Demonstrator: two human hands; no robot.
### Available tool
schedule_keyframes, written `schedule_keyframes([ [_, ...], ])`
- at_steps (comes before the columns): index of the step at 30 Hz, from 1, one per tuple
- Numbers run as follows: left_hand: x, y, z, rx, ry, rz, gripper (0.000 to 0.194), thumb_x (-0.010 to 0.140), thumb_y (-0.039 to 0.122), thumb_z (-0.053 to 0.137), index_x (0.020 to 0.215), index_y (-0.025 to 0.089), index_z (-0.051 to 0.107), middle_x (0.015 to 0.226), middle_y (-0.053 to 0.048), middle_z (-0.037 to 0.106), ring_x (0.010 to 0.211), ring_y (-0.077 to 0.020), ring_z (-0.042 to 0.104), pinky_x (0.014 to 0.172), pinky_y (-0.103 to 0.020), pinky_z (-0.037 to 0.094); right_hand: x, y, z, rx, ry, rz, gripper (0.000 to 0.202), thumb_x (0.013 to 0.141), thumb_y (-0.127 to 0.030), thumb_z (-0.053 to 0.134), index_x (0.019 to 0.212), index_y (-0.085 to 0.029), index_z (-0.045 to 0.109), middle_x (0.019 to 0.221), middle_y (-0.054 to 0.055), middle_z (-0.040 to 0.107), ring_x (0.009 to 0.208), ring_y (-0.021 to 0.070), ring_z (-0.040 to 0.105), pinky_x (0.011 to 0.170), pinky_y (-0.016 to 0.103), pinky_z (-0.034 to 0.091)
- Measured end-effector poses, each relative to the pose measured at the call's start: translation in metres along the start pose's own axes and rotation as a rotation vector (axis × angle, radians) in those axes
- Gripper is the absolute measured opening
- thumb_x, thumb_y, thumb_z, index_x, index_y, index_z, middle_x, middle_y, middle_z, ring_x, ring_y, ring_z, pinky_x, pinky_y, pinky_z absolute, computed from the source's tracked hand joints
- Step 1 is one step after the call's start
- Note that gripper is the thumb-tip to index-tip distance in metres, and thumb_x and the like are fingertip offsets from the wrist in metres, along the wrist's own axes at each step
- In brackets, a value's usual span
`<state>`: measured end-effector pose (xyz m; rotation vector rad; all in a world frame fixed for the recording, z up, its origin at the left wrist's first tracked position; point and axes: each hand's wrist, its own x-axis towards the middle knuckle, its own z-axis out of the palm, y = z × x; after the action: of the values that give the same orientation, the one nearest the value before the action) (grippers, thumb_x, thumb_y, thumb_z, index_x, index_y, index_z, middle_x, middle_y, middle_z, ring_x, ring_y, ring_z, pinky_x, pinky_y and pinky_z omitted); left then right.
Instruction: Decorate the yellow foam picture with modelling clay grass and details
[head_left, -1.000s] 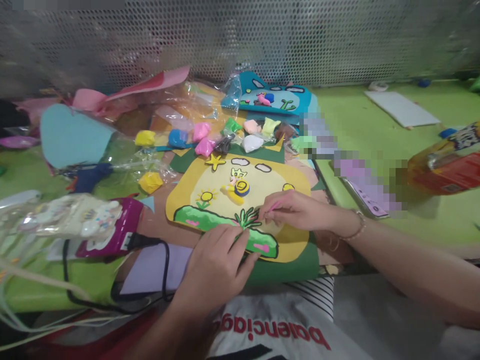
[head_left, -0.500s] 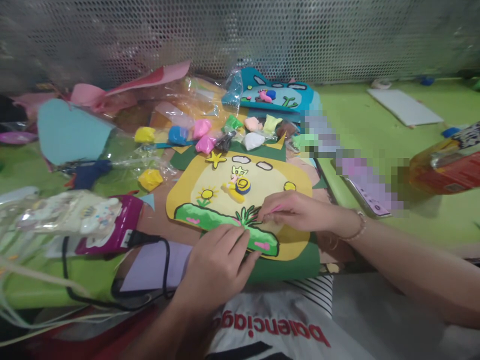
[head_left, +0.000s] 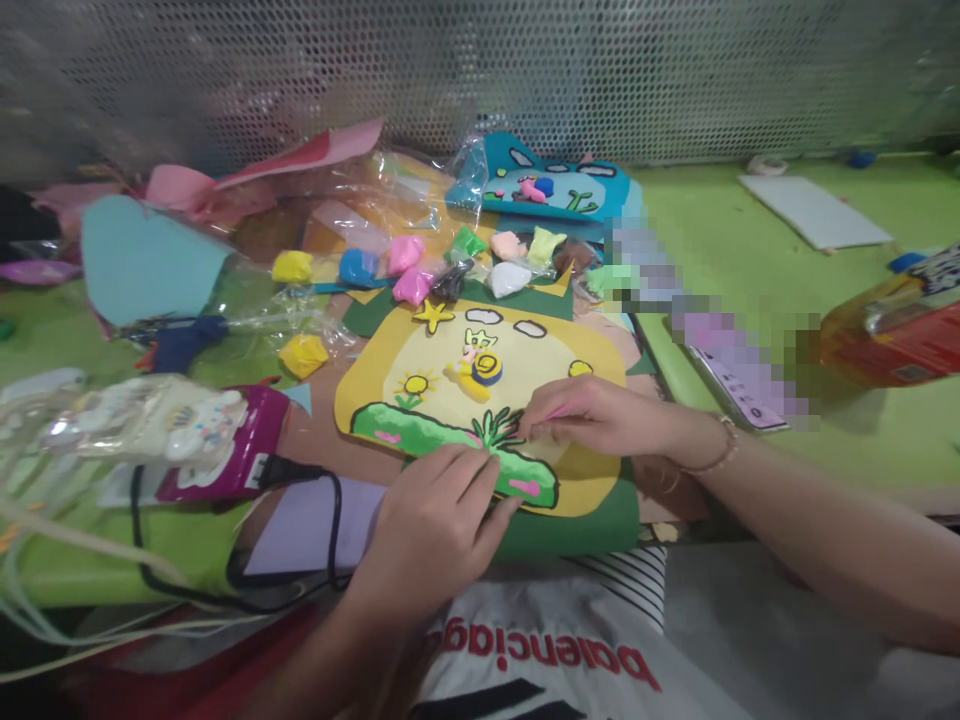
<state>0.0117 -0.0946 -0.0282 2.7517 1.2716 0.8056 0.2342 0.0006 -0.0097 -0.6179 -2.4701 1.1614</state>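
Note:
A yellow paper picture (head_left: 600,465) lies on dark green paper (head_left: 570,530). On it are a clay snail (head_left: 480,370) with a blue and yellow shell, a yellow star (head_left: 434,317), a sun-like flower (head_left: 415,384) and a green clay strip (head_left: 420,430) with pink patches. My left hand (head_left: 442,515) rests with fingers stretched over the strip's lower edge. Beside the dark-outlined grass tuft (head_left: 498,427), my right hand (head_left: 585,415) pinches a slim pink tool (head_left: 564,409), its tip hidden by the fingers.
Several bagged clay lumps (head_left: 406,256) lie behind the picture, with a blue snail picture (head_left: 607,208) beyond. A glue gun (head_left: 184,342) and a purple device (head_left: 262,440) with a black cable are left. A drink bottle (head_left: 892,330) lies right, near a white board (head_left: 814,212).
The view has shifted very slightly. Both hands keep nearly the same place on the picture, the right still beside the grass tuft.

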Motion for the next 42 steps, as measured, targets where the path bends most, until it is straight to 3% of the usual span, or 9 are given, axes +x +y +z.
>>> schedule_keyframes([
  [8,0.0,0.0,0.0,-0.005,0.005,0.004,0.019,0.086,0.024,0.059,0.097,0.01,0.065,0.091,-0.009,0.069,0.086,-0.0226,0.061,0.077,-0.038,0.053,-0.001,-0.001,-0.003,0.007,-0.024,0.029,0.025,0.093,-0.017,0.046,0.096,-0.009,0.069,0.091,0.011,0.07,0.082,0.0126,0.065,0.074,0.022,0.051],
  [14,0.0,0.0,-0.001,-0.004,0.016,0.002,0.019,0.085,0.024,0.06,0.097,0.01,0.065,0.091,-0.008,0.069,0.086,-0.0227,0.061,0.077,-0.038,0.053,0.0,0.0,0.0,-0.019,-0.014,-0.023,0.026,0.092,-0.013,0.045,0.102,-0.011,0.069,0.096,0.011,0.071,0.089,0.0133,0.065,0.08,0.023,0.051],
  [29,0.0,0.0,-0.001,-0.013,0.006,0.005,0.019,0.086,0.024,0.059,0.097,0.01,0.065,0.09,-0.008,0.069,0.086,-0.0229,0.061,0.077,-0.038,0.053,-0.003,-0.001,-0.004,0.002,-0.036,0.065,0.024,0.092,-0.016,0.048,0.1,-0.01,0.07,0.096,0.01,0.072,0.086,0.0124,0.066,0.077,0.021,0.051],
  [42,-0.001,-0.001,-0.001,-0.01,-0.002,0.003,0.019,0.086,0.024,0.059,0.097,0.01,0.065,0.09,-0.008,0.068,0.085,-0.0227,0.06,0.075,-0.038,0.053,-0.005,-0.001,-0.011,0.039,-0.079,0.02,0.023,0.09,-0.015,0.05,0.1,-0.01,0.071,0.098,0.012,0.072,0.089,0.0144,0.066,0.078,0.023,0.051],
])
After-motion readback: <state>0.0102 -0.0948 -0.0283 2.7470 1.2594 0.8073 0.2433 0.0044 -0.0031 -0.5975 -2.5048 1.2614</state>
